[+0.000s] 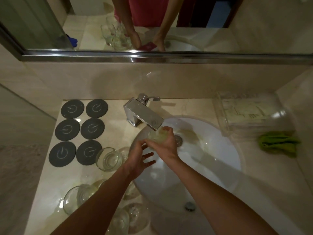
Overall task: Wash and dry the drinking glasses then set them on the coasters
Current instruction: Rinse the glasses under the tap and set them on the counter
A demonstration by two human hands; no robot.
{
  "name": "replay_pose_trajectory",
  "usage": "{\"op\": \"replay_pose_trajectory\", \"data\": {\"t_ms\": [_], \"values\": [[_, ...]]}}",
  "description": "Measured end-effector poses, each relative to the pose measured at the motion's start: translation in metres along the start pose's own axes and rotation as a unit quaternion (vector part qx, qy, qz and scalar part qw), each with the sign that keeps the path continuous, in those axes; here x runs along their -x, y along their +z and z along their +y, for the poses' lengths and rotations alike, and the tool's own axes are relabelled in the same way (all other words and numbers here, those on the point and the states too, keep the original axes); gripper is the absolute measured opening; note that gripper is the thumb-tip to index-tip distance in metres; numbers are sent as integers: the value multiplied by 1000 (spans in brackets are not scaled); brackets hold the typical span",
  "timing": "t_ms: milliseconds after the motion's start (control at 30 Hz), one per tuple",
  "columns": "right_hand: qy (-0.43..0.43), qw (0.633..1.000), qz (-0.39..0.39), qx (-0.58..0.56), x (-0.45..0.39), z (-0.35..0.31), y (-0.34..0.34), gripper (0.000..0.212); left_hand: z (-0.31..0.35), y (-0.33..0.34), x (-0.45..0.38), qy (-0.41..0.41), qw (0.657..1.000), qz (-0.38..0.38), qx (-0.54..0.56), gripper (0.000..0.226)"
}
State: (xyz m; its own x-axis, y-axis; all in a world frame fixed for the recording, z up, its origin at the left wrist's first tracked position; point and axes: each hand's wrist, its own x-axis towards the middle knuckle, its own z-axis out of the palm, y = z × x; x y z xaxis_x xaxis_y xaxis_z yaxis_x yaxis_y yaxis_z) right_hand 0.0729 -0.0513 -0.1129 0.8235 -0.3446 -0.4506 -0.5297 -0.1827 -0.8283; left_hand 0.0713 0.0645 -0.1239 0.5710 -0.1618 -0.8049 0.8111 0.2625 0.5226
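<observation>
My right hand (pixel 165 141) grips a clear drinking glass (pixel 156 135) under the spout of the chrome tap (pixel 144 114), over the white sink (pixel 211 150). My left hand (pixel 140 156) hovers just left of the glass with fingers spread and relaxed, fingertips near its side. Several more clear glasses stand on the counter to the left of the sink, one at the middle (pixel 109 159) and others near the front edge (pixel 79 199). Several dark round coasters (pixel 80 131) lie in two columns at the back left, all bare.
A green cloth (pixel 278 144) lies on the counter right of the sink, in front of a clear plastic box (pixel 250 114). A mirror (pixel 152 22) with a metal frame runs along the wall behind. The sink drain (pixel 178 139) is right of my hands.
</observation>
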Motion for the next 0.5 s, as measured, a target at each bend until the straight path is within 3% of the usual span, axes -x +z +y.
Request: {"op": "replay_pose_trajectory", "data": {"t_ms": [67,133,200,300,367,433,500], "values": [[106,990,-32,-86,-2,-1,-6,62,1,1,0,7,1000,2,-7,37],[240,953,-74,-170,-5,0,-12,61,1,4,0,8,1000,7,-16,34],[321,911,-103,-237,-8,3,-17,61,4,9,1,16,999,13,-44,30],[344,878,-120,-311,-10,8,-22,63,9,17,3,77,989,12,-126,20],[348,870,-122,-328,-14,9,-23,67,11,19,3,164,958,27,-234,14],[339,877,-128,-316,-18,7,-22,67,14,16,-2,247,896,30,-367,36],[312,899,-138,-274,-25,4,-23,67,15,12,-11,261,861,22,-435,57]]}}
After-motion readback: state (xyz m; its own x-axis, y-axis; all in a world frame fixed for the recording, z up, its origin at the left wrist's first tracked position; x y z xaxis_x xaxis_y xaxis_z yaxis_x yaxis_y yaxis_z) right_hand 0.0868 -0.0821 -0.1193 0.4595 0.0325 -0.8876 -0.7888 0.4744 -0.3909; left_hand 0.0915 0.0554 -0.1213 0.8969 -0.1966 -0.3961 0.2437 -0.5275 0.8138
